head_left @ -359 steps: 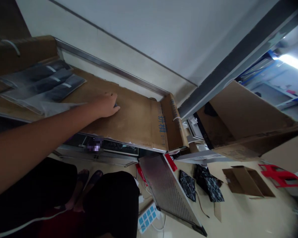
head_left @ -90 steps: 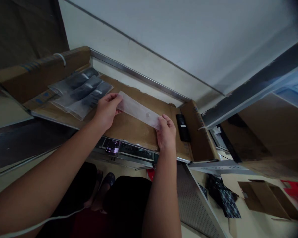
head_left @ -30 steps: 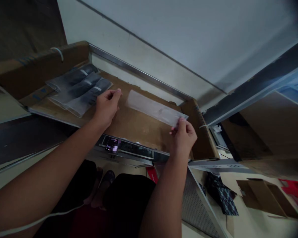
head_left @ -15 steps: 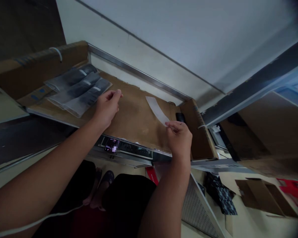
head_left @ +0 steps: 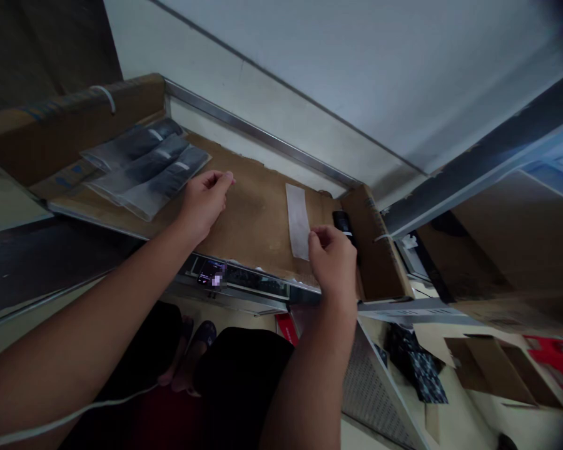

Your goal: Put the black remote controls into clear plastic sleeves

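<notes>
A white translucent strip (head_left: 298, 222) stands out against the brown cardboard sheet (head_left: 258, 212) that lines the shelf. My right hand (head_left: 332, 256) is closed in a pinch at the strip's right edge. Over the cardboard's left half is my left hand (head_left: 206, 203), thumb and fingertips pressed together; whatever they may hold is too small to make out. Left of that hand lie several clear plastic bags (head_left: 145, 162) with dark folded items and white bands inside. A black item with a white band (head_left: 342, 224) rests beyond my right hand, partly hidden by it.
Cardboard walls (head_left: 380, 250) close off both shelf ends, and a metal rail (head_left: 263, 140) runs along the back. A lit phone screen (head_left: 210, 272) sits below the front edge. Flattened cardboard (head_left: 490, 369) lies on the floor at right. A white cable (head_left: 89, 412) crosses my left forearm.
The white strip has swung from a slanting curve to a straighter, more upright position. My right hand has shifted slightly left, uncovering more of the black item. My left hand has hardly moved.
</notes>
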A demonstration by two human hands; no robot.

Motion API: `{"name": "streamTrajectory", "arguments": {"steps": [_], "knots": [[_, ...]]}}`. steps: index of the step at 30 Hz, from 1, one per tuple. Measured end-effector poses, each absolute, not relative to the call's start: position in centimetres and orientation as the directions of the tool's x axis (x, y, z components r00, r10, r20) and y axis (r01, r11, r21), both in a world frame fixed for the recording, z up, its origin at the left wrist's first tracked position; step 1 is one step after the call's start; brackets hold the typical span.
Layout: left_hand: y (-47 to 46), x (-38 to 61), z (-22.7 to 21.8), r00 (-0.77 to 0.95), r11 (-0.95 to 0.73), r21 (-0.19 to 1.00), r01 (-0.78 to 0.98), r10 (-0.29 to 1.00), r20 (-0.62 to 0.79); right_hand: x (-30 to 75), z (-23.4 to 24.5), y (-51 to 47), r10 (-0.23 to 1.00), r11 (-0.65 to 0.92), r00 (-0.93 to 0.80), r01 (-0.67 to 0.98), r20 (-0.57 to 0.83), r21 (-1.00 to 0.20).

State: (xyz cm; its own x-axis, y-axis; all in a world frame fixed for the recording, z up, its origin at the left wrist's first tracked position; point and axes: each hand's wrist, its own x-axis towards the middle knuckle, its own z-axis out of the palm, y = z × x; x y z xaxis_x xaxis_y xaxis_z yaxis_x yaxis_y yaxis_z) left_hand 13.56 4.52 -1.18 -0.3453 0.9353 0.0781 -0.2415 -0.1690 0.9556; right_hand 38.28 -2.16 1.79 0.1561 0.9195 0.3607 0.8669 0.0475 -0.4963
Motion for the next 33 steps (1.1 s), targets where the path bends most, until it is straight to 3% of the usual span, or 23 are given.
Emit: {"name": "streamTrajectory", "arguments": {"steps": [4,9,17,21,25,28,30,33], "knots": [[4.4,13.6,-1.0,-0.346,-0.143,0.961,-0.238,0.937,0.053,37.3,-0.9,-0.6,0.939,0.012,0.139,0.9,0.314,-0.435],[4.5,13.6,-1.2,-0.344,-0.137,0.97,-0.199,0.937,0.062,37.9,-2.0,-0.2,0.906,-0.08,0.232,0.915,0.353,-0.396],[4.4,13.6,-1.1,-0.326,-0.148,0.968,-0.203,0.942,0.076,40.6,-2.1,-0.8,0.774,-0.271,0.474,0.847,0.42,-0.457],[4.4,13.6,-1.1,-0.323,-0.145,0.967,-0.209,0.944,0.072,40.2,-1.2,-0.9,0.716,-0.221,0.49,0.835,0.497,-0.504],[4.5,13.6,-1.3,-0.327,-0.157,0.964,-0.216,0.942,0.08,38.2,-0.3,-1.0,0.803,-0.074,0.388,0.819,0.453,-0.569],[4.5,13.6,-1.3,-0.328,-0.158,0.964,-0.212,0.941,0.083,37.5,0.5,-1.4,0.868,-0.08,0.359,0.782,0.342,-0.618],[4.4,13.7,-1.1,-0.33,-0.153,0.967,-0.206,0.941,0.079,37.6,1.5,-1.9,0.87,-0.061,0.392,0.686,0.298,-0.725],[4.3,13.7,-0.9,-0.328,-0.143,0.972,-0.187,0.942,0.075,38.3,3.1,-2.7,0.838,0.025,0.489,0.411,0.243,-0.911]]}}
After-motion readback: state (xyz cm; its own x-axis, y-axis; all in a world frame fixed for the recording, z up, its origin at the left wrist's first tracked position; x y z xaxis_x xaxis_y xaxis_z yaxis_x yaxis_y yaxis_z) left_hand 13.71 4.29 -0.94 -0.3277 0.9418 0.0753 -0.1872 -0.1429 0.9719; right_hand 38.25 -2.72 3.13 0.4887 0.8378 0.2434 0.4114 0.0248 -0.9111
